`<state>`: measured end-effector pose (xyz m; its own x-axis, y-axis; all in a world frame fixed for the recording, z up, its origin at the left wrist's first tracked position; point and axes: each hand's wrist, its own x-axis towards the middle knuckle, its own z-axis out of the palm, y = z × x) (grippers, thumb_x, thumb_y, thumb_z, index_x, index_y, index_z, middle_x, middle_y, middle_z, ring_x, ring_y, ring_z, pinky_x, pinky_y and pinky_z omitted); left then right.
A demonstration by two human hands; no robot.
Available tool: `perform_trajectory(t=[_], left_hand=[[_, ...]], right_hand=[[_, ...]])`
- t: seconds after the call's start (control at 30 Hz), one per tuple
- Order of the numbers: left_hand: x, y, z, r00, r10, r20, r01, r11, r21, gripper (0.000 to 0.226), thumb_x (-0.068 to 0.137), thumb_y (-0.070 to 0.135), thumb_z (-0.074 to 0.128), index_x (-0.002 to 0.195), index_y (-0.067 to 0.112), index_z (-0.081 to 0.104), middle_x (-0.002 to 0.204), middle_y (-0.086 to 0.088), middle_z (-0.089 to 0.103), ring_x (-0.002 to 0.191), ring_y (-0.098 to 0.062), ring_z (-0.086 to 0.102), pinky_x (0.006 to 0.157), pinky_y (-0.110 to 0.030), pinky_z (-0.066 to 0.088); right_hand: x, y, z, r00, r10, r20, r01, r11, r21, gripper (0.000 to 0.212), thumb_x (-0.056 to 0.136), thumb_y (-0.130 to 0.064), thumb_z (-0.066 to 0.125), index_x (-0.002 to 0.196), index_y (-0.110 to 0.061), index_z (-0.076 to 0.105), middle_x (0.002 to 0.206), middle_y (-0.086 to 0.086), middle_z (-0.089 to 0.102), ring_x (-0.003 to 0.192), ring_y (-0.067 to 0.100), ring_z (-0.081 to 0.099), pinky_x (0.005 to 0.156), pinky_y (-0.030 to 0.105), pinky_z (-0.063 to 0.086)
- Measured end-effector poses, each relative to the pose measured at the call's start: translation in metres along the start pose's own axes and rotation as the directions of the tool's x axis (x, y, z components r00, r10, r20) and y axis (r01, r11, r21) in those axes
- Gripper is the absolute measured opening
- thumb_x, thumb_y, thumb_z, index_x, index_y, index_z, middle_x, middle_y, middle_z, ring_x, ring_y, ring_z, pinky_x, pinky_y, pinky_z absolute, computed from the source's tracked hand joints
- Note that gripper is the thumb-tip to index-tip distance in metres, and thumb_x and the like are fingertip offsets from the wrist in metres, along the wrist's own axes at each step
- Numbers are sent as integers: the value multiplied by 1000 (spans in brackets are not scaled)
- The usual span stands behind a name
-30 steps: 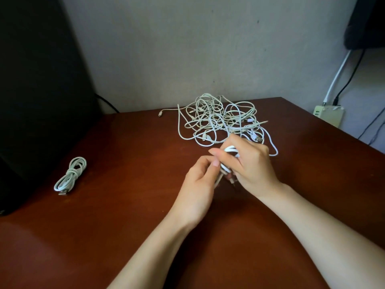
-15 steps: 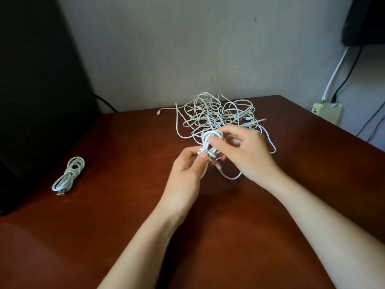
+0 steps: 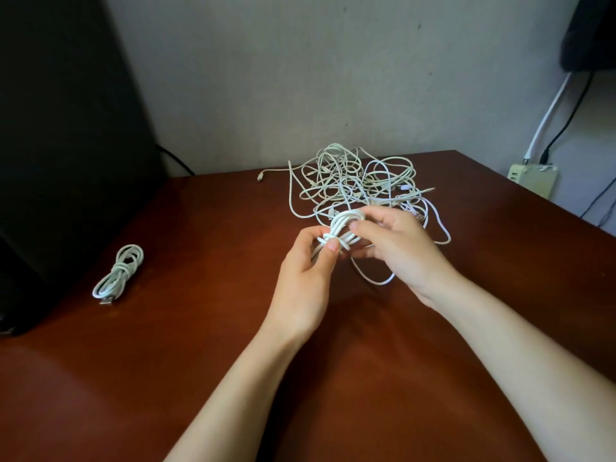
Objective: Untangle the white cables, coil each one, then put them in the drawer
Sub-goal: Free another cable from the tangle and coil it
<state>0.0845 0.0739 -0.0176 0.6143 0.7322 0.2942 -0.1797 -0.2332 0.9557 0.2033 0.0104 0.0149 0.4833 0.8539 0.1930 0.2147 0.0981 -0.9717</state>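
A small coiled white cable [image 3: 343, 230] is held above the brown table [image 3: 200, 328], its loops gathered into a bundle. My left hand [image 3: 308, 275] pinches the bundle's lower part between thumb and fingers. My right hand [image 3: 396, 248] grips the upper loops from the right; a loose strand of the cable hangs below it in a curve. Behind both hands lies a tangled heap of white cables [image 3: 360, 185], with one plug end trailing to the left. A finished, tied coil of white cable [image 3: 118, 273] rests on the table at the left. No drawer is in view.
A large black object [image 3: 60, 145] stands along the table's left side. A pale power strip [image 3: 533, 178] with a white and a black lead plugged in hangs on the wall past the table's right edge. A grey wall closes the back.
Both hands have lifted the bundle up and toward the tangled heap. The loops, hidden under my right hand before, now show between the fingers, and a strand hangs below my right hand.
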Motion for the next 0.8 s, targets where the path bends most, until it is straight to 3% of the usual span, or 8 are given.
perform_trajectory(t=[0.1,0.17,0.27,0.37,0.5,0.63,0.8], left_hand=[[0,1,1,1000,2,9,-2,1000,-10,21,93,31,52,105,15,58,81,6,63,70,-7,53,68,-28,41],[0,3,3,1000,17,24,-16,999,-46,28,86,35,52,104,15,59,86,2,65,76,-10,55,73,-30,43],[-1,6,3,998,30,56,-22,990,-143,28,86,31,53,105,12,59,95,-6,66,89,-16,59,83,-32,45],[-1,10,2,995,60,79,-44,981,-191,27,86,26,50,107,11,60,98,-7,66,92,-15,59,83,-29,45],[-1,13,0,996,24,84,7,937,-350,30,81,32,61,101,10,64,98,-21,58,93,-32,46,86,-46,34],[0,12,1,998,-33,60,51,938,-343,23,84,24,55,99,7,61,91,-18,53,91,-28,37,79,-42,28],[0,5,3,993,-109,47,118,942,-315,14,92,17,56,100,5,58,81,-6,61,82,-21,50,88,-39,37]], right_hand=[[-2,-1,4,989,146,27,-147,988,51,18,95,-18,48,88,-18,65,80,2,69,75,15,67,84,38,56],[-3,-3,5,978,198,65,-204,973,108,21,95,-20,44,91,-16,65,84,7,68,78,18,65,85,38,56],[-4,-6,6,963,231,137,-252,954,165,30,97,-27,40,87,-21,68,94,15,66,83,21,64,86,40,56],[-6,-9,7,938,253,236,-311,917,250,31,97,-31,38,86,-21,66,93,12,60,86,23,60,87,40,53],[-6,-10,6,946,186,264,-284,869,406,40,95,-20,45,65,-23,73,65,-3,60,66,9,60,78,31,56],[-3,-9,2,974,165,157,-218,869,444,22,90,-4,54,78,-7,72,80,10,69,76,18,62,72,25,57],[-3,-7,3,992,112,60,-127,888,442,18,88,10,51,92,1,66,82,14,66,78,22,62,65,24,54]])
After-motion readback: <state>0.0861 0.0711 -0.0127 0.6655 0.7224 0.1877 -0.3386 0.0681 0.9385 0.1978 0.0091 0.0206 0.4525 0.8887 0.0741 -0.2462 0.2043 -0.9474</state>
